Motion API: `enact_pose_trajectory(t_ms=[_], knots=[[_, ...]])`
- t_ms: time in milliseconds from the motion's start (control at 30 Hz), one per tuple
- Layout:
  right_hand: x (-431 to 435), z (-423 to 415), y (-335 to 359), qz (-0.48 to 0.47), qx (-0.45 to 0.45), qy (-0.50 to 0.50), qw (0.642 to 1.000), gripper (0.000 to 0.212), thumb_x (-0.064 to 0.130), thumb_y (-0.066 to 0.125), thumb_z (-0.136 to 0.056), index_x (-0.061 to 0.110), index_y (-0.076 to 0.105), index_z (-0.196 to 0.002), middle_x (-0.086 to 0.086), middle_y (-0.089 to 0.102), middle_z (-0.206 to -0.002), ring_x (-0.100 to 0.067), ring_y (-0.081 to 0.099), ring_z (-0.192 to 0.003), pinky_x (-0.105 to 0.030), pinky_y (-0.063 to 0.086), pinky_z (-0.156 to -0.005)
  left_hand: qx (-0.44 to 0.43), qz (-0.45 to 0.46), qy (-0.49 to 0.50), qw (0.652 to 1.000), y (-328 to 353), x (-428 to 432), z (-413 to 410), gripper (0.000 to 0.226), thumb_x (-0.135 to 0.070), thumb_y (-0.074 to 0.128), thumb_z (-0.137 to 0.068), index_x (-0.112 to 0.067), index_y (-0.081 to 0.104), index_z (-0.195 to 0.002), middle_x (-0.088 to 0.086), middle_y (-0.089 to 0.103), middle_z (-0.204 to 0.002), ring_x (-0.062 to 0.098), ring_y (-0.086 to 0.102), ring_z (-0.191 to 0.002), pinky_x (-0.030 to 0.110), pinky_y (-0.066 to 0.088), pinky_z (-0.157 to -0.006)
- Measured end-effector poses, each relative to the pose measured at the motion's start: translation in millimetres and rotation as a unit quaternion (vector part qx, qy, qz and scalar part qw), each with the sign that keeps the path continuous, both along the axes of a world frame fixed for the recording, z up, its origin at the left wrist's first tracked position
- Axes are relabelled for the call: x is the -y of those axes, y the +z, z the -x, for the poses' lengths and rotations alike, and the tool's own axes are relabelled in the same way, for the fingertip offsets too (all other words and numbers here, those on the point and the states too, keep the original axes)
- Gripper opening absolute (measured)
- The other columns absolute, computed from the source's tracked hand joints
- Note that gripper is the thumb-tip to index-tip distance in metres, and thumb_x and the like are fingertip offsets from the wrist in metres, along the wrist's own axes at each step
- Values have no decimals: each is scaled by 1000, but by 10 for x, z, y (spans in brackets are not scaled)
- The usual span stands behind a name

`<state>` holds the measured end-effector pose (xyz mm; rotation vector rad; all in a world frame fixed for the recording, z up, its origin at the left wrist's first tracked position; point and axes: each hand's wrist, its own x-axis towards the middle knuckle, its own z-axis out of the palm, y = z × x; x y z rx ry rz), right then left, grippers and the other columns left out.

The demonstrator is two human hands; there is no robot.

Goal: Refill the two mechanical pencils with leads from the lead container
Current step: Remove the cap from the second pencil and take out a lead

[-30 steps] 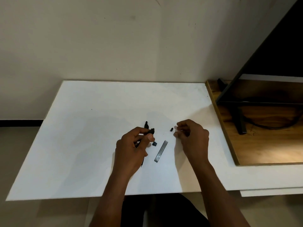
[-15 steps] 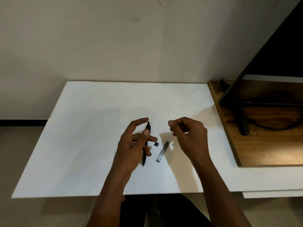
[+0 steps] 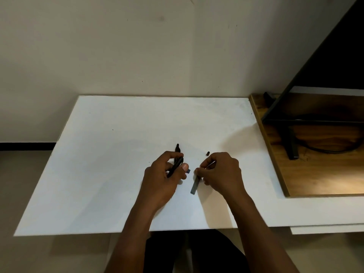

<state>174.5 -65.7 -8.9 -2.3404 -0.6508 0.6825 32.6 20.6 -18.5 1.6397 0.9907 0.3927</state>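
Note:
My left hand (image 3: 163, 176) grips a black mechanical pencil (image 3: 176, 164), held slanted just above the white table (image 3: 110, 174). The black end of a second pencil (image 3: 177, 148) shows on the table past my left fingers. A small blue cap (image 3: 188, 171) lies beside my left thumb. The flat grey lead container (image 3: 194, 185) lies between my hands. My right hand (image 3: 221, 172) has its thumb and forefinger pinched at the container's upper end. Any lead there is too thin to see. A tiny black pencil cap (image 3: 207, 153) lies just beyond my right hand.
A wooden board (image 3: 319, 174) lies at the right on the table, with a black metal stand (image 3: 291, 146) and a black cable (image 3: 331, 148) on it. A wall runs close behind the table. The table's front edge is just below my forearms.
My right hand came down from a raised pinch to the lead container's upper end. My left hand closed its fingers round the pencil and lowered it.

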Motion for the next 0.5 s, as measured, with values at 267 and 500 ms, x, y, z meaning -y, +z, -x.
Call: enact_pose_trajectory(t_ms=[267, 500], knots=[[-35, 76, -42, 16, 41, -16, 999, 14, 26, 78, -67, 16, 69, -69, 10, 64, -62, -6, 59, -64, -24, 40, -57, -89, -80, -36, 992, -40, 23, -24, 34, -45, 77, -81, -28, 71, -109, -12, 75, -104, 8, 69, -99, 25, 55, -83], [-14, -40, 55, -155, -212, -123, 957, 5, 11, 71, -69, 7, 73, -70, -11, 76, -70, -21, 71, -57, -36, 63, -69, -60, -64, -44, 995, 14, 46, -36, 31, -48, 80, -76, -29, 75, -99, -15, 76, -88, -1, 68, -87, 12, 48, -73]])
